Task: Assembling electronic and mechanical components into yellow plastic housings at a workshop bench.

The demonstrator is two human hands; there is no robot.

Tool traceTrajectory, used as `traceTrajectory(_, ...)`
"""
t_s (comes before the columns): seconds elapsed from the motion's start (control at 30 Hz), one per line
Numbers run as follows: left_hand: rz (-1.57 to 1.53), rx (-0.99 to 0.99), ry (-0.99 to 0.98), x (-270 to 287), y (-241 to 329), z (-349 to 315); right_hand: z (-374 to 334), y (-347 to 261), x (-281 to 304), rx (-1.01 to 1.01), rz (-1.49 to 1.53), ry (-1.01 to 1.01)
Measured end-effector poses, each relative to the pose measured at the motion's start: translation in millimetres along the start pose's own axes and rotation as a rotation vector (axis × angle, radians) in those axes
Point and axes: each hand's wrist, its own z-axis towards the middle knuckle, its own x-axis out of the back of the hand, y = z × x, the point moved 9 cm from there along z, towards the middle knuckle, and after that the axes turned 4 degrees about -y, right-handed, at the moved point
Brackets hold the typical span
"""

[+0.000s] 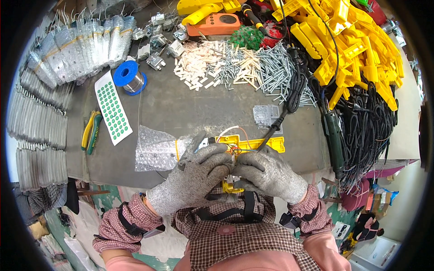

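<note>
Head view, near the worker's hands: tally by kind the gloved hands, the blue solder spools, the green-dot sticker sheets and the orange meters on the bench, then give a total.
Gloved hands: 2, left hand and right hand
Blue solder spool: 1
Green-dot sticker sheet: 1
Orange meter: 1
Total: 5

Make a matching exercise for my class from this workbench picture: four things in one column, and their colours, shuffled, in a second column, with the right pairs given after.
Things:
1. solder spool
2. sticker sheet dots
3. plastic part that both gloved hands hold
4. power tool lying at the right

Colours:
A. yellow
B. dark green
C. blue
D. green on white

Right pairs: 1-C, 2-D, 3-A, 4-B

The left hand and the right hand both wear grey knit gloves.
</note>
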Motion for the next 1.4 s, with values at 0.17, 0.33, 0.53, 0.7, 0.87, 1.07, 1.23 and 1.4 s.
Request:
traceTrajectory(0.17,0.004,-0.071,0.110,2.3,3.4,-1.3,-0.1,1.9,6.7,0.027,0.069,0.055)
traceTrajectory(0.33,-0.036,-0.015,0.153,7.0,3.4,-1.6,-1.6,0.7,1.8,0.035,0.021,0.050)
traceTrajectory(0.53,-0.021,-0.044,0.124,3.0,2.4,-0.1,-10.1,5.7,1.3,0.101,0.050,0.144)
traceTrajectory(0.7,0.026,-0.059,0.055,2.8,6.2,-0.9,-7.0,5.2,0.5,0.126,0.128,0.059)
traceTrajectory(0.87,0.024,-0.049,0.029,4.2,8.5,-0.6,-9.9,6.3,-2.4,0.131,0.164,0.013)
traceTrajectory(1.07,-0.060,-0.027,0.034,6.9,5.0,-1.0,-10.3,6.7,-2.3,0.105,0.187,0.005)
traceTrajectory(1.23,-0.014,-0.070,0.057,2.8,4.9,-5.8,-12.1,0.5,-1.6,0.081,0.157,0.060)
traceTrajectory(1.4,-0.121,0.030,0.101,21.2,0.2,-0.6,-11.1,-10.5,8.0,0.104,0.085,0.113)
